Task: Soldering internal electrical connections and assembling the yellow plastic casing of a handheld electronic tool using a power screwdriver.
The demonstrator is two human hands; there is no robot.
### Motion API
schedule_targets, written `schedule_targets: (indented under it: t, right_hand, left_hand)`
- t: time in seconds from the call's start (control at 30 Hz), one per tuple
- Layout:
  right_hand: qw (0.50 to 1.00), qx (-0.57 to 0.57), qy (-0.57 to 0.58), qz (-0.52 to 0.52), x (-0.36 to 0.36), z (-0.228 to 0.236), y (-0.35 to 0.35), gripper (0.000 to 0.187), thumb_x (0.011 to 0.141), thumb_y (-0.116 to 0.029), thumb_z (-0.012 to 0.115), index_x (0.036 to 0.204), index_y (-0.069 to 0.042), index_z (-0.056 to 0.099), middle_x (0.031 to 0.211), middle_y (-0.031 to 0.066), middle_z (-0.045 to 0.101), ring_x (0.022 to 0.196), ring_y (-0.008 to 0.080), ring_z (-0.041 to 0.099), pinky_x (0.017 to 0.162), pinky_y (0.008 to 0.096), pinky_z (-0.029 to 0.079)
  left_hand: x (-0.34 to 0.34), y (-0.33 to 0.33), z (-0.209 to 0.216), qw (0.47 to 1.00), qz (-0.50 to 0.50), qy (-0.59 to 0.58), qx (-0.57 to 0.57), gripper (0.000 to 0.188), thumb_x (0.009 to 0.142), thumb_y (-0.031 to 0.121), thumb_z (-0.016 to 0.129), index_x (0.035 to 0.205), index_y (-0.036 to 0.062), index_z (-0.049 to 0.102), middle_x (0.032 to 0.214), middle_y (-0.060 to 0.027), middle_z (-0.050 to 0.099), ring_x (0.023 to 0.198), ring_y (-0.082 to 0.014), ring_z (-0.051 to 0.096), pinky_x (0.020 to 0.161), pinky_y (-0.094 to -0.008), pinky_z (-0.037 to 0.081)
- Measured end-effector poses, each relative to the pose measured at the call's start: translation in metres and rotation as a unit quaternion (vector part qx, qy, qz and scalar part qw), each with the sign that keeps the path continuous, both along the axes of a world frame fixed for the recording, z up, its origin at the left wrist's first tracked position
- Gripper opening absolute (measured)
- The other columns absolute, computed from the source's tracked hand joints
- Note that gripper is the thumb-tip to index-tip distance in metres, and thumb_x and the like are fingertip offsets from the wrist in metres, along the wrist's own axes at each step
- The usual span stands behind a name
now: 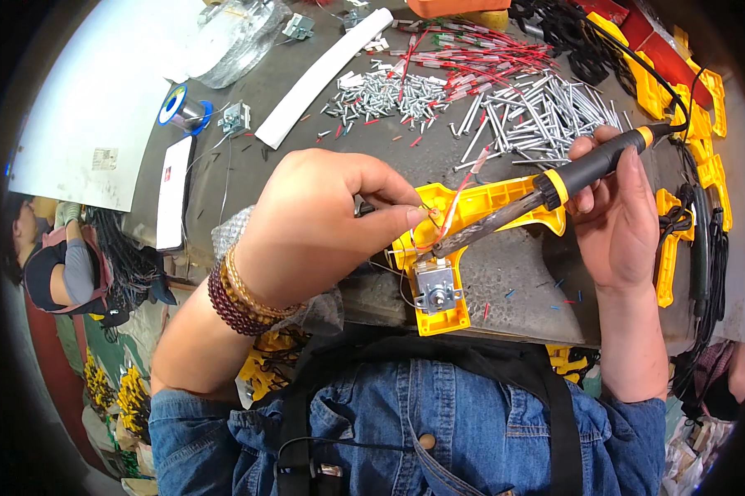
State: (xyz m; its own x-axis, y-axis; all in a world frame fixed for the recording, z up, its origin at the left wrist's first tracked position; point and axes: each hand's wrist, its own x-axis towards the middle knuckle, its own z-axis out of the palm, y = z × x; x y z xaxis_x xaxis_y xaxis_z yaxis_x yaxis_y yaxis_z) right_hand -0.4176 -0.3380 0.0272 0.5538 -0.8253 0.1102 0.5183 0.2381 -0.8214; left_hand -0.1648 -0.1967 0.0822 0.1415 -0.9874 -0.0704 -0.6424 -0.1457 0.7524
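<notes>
Left fingers [404,217] seemingly pinch wire [431,213] near soldering iron [589,172].

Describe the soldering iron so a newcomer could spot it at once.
Over the dark tabletop, find the person's right hand. It holds the soldering iron, slanting over a yellow plastic shell. Unlike the shell, the iron has a black handle banded with yellow.

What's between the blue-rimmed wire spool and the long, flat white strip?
In the head view, a small, boxy silver metal component lies between the spool and the strip.
</notes>
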Motion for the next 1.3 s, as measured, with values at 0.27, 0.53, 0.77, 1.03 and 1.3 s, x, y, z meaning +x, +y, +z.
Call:
schedule_targets:
  t: [0.27,0.53,0.77,1.03,1.3]
  right_hand:
    - [1.000,0.000,-0.014,0.017,-0.002,0.000,0.000,0.036,0.108,-0.030,0.043,0.130,-0.002,0.050,0.112,0.0174,0.064,0.077,0.0143,0.055,0.073,0.0276,0.048]
    - [1.000,-0.006,-0.015,0.011,0.000,-0.001,0.001,0.036,0.108,-0.029,0.043,0.131,-0.003,0.049,0.111,0.0172,0.063,0.077,0.0146,0.054,0.073,0.0280,0.047]
    - [1.000,-0.004,-0.011,0.010,0.000,-0.002,0.000,0.036,0.108,-0.030,0.044,0.130,-0.003,0.050,0.112,0.0166,0.064,0.077,0.0142,0.055,0.073,0.0276,0.047]
    - [1.000,-0.004,-0.008,0.013,0.000,-0.002,0.000,0.036,0.108,-0.030,0.044,0.130,-0.003,0.050,0.112,0.0160,0.065,0.077,0.0141,0.055,0.073,0.0275,0.048]
    - [1.000,-0.005,-0.016,0.016,0.001,-0.003,0.002,0.035,0.108,-0.029,0.043,0.130,-0.003,0.050,0.112,0.0166,0.065,0.077,0.0146,0.055,0.074,0.0279,0.048]
  left_hand:
    - [-0.005,0.007,-0.014,0.986,-0.014,-0.085,-0.143,0.013,0.081,0.012,0.080,0.090,0.0035,0.078,0.067,-0.0010,0.065,0.050,-0.0026,0.036,0.046,-0.0232,0.029]
    - [-0.004,0.005,-0.018,0.984,-0.040,-0.111,-0.131,0.012,0.080,0.010,0.078,0.089,0.0023,0.076,0.080,-0.0128,0.073,0.064,-0.0209,0.068,0.060,-0.0305,0.051]
    - [-0.005,0.006,-0.018,0.981,-0.050,-0.128,-0.134,0.012,0.078,0.008,0.079,0.088,0.0023,0.075,0.078,-0.0136,0.071,0.067,-0.0249,0.068,0.061,-0.0324,0.052]
    - [-0.003,0.005,-0.017,0.974,-0.083,-0.156,-0.144,0.011,0.076,0.008,0.079,0.085,0.0033,0.073,0.077,-0.0136,0.070,0.068,-0.0295,0.068,0.062,-0.0352,0.053]
    - [-0.002,0.005,-0.016,0.971,-0.101,-0.160,-0.145,0.010,0.076,0.007,0.077,0.085,0.0046,0.073,0.078,-0.0130,0.070,0.071,-0.0296,0.069,0.063,-0.0358,0.054]
